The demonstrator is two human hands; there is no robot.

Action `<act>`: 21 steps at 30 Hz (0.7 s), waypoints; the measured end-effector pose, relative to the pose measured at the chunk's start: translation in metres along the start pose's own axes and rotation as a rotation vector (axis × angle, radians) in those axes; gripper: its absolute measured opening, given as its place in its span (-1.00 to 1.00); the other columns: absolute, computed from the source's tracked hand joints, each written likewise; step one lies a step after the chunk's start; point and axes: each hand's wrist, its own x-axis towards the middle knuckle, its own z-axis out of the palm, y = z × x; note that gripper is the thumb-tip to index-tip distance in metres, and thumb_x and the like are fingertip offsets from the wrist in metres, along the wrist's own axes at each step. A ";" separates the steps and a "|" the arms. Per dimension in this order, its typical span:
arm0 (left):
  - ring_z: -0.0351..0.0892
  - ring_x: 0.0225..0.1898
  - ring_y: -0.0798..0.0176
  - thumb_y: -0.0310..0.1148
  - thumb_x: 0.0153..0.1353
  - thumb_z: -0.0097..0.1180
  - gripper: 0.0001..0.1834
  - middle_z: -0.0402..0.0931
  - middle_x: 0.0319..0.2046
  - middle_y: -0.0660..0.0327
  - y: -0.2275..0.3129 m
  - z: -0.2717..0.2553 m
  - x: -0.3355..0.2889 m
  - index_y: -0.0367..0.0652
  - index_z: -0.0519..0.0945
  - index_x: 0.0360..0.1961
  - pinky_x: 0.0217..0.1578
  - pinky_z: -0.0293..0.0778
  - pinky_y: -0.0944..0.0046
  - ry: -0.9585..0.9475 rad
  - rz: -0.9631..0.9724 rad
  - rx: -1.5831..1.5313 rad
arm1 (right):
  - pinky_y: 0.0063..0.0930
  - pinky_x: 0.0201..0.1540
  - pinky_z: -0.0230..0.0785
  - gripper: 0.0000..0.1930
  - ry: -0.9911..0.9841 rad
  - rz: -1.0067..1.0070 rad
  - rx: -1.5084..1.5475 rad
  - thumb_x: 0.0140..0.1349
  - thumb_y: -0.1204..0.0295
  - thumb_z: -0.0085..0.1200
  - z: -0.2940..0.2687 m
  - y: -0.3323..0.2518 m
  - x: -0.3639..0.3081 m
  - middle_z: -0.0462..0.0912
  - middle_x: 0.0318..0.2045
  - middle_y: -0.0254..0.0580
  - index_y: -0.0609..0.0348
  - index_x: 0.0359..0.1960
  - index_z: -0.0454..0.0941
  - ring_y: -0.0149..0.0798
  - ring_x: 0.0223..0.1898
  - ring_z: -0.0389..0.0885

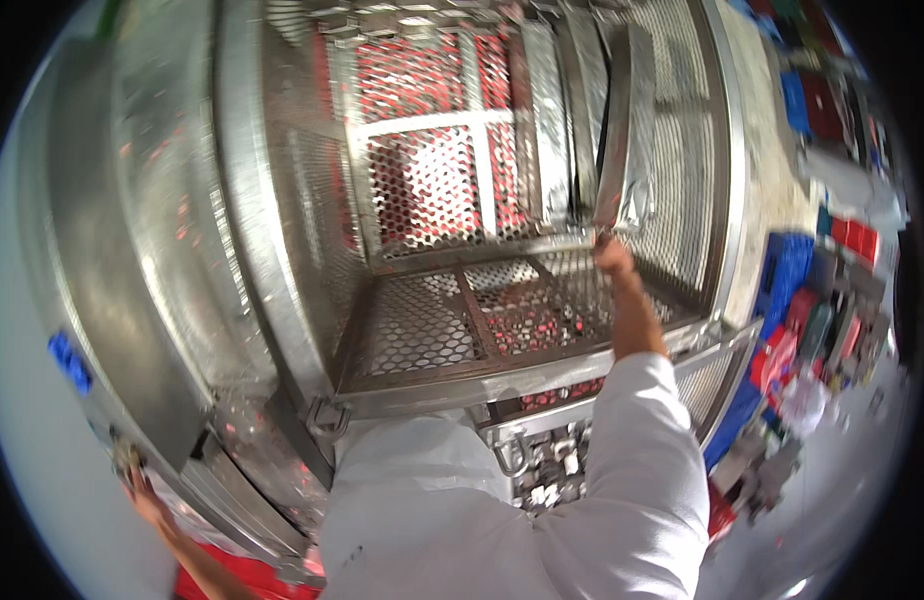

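Observation:
My right hand [614, 258] is closed at the near end of a long, narrow metal mould [630, 130] with a shiny, ridged surface. Beside it, other long silvery moulds [550, 120] stand in a row at the right of a cage of perforated metal [412, 310]. Far to the left, my left hand [147, 500] reaches to a small metal fitting [125, 457] on the outer side of a steel trough [132, 250]. Blur hides whether its fingers grip that fitting.
The cage's front bar [462, 385] runs close before my body, with metal loops [327, 418] hanging from it. Small pieces lie below it [557, 465]. To the right stand blue crates [785, 270] and red ones [854, 238]. A blue knob [70, 362] sits on the trough's outer side.

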 end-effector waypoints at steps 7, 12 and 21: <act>0.50 0.24 0.11 -0.11 0.20 0.41 -0.27 0.47 0.23 -0.03 0.011 0.073 -0.035 -0.32 0.46 0.27 0.16 0.50 0.11 0.212 0.360 -0.608 | 0.00 -0.09 0.43 -0.47 -0.233 -0.235 0.537 0.33 0.02 0.12 -0.085 -0.341 -0.095 0.70 -0.25 0.30 0.40 -0.15 0.64 0.18 -0.16 0.69; 0.47 0.15 -0.03 -0.06 0.07 0.37 -0.44 0.62 0.01 0.09 0.103 0.144 -0.006 0.10 0.63 0.14 0.27 0.20 -0.13 0.641 0.727 0.160 | -0.26 -0.62 0.14 -0.57 -0.797 -0.172 0.796 0.32 0.12 0.17 -0.190 -0.375 -0.228 0.41 -0.73 -0.34 0.12 -0.63 0.47 -0.36 -0.71 0.27; 0.48 0.09 0.04 -0.22 0.15 0.30 -0.38 0.58 -0.02 0.10 0.065 0.084 -0.059 -0.11 0.50 0.24 0.24 0.25 0.05 0.492 0.996 -0.001 | -0.27 -0.43 0.14 -0.34 -0.646 -0.356 -0.172 0.43 -0.22 -0.07 -0.231 -0.426 -0.226 0.45 -0.58 -0.36 0.16 -0.52 0.59 -0.33 -0.50 0.28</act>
